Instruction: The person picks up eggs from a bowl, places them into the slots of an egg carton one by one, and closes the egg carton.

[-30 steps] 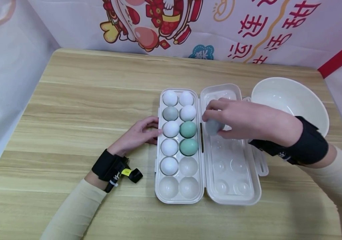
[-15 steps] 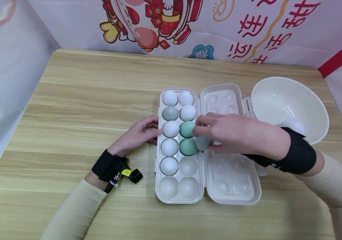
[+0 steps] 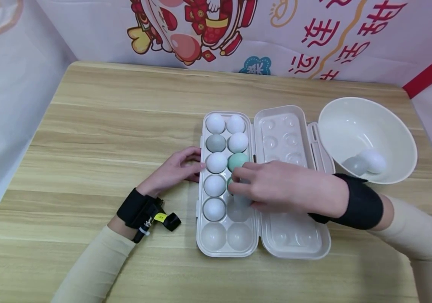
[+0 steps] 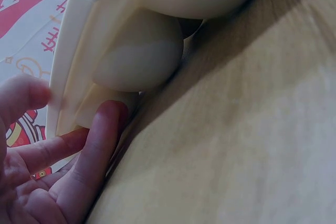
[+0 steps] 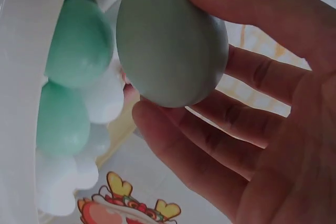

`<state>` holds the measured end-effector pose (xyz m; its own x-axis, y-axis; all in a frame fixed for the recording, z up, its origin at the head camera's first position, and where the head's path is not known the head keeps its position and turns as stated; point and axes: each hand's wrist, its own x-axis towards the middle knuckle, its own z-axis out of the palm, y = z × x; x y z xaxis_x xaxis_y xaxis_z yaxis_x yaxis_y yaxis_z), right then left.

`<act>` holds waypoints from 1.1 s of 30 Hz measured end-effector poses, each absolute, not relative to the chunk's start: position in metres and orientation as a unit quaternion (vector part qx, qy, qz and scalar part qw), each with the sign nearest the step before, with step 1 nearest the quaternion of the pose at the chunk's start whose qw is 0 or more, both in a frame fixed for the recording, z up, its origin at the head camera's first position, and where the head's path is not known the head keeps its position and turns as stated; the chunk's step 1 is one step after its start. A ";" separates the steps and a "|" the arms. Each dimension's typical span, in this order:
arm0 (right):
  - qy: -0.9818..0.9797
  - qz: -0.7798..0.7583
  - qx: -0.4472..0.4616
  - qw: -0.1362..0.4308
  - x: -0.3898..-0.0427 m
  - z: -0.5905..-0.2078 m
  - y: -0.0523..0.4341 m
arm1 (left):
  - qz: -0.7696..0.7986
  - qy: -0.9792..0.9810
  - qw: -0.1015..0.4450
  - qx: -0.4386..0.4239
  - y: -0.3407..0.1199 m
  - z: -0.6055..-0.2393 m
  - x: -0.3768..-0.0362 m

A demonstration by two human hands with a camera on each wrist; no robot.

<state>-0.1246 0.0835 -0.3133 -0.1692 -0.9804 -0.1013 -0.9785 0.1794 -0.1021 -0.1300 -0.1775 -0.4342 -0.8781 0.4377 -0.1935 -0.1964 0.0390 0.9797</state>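
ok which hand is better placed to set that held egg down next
Likely the right hand: its fingers hold the grey-green egg at a cup of the carton. The left hand holds the carton's left edge, so it would probably have to let go and reach across.

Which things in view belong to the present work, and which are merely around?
Work:
right hand, holding a grey egg;
left hand, touching the egg box;
seated eggs;
probably the bowl with two eggs.

Around:
printed backdrop;
black wristbands.
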 end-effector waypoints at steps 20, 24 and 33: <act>0.707 0.043 -0.705 0.018 -0.112 -0.336 0.069 | 0.684 0.686 0.233 0.085 -0.178 -0.434 -0.130; 0.713 0.044 -0.699 0.032 -0.111 -0.338 0.069 | 0.685 0.686 0.230 0.087 -0.178 -0.434 -0.130; 0.733 0.012 -0.676 0.069 -0.114 -0.343 0.073 | 0.692 0.677 0.229 0.097 -0.178 -0.435 -0.131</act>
